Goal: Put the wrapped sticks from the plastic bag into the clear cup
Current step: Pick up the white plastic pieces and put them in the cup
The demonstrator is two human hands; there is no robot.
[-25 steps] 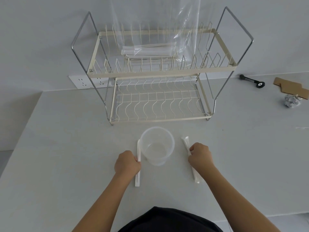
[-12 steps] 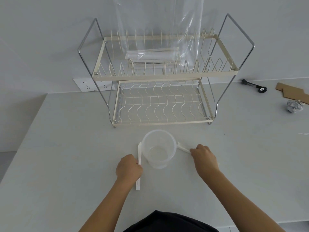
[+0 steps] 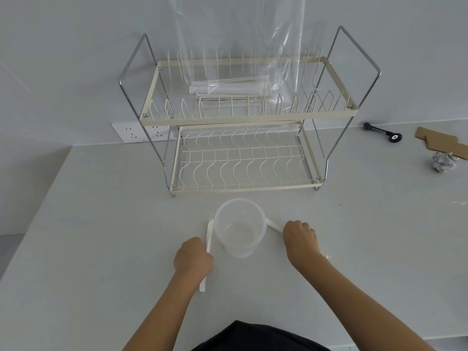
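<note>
A clear cup (image 3: pixel 240 228) stands upright on the table in front of me, with nothing inside. My left hand (image 3: pixel 193 258) is closed around a white wrapped stick (image 3: pixel 209 235) just left of the cup. My right hand (image 3: pixel 300 238) grips another wrapped stick (image 3: pixel 273 226) whose free end points toward the cup's right rim. On the upper shelf of the dish rack, a clear plastic bag (image 3: pixel 240 46) stands tall with several more wrapped sticks (image 3: pixel 229 88) lying flat in its bottom.
The two-tier wire dish rack (image 3: pixel 243 150) stands behind the cup against the wall. At the far right lie a black tool (image 3: pixel 382 133), brown cardboard pieces (image 3: pixel 442 141) and a crumpled foil ball (image 3: pixel 443 162). A wall socket (image 3: pixel 138 131) sits behind the rack's left leg.
My right hand has turned its stick so the free end now points at the cup's rim. My left hand holds its stick much as before. The view has tilted slightly.
</note>
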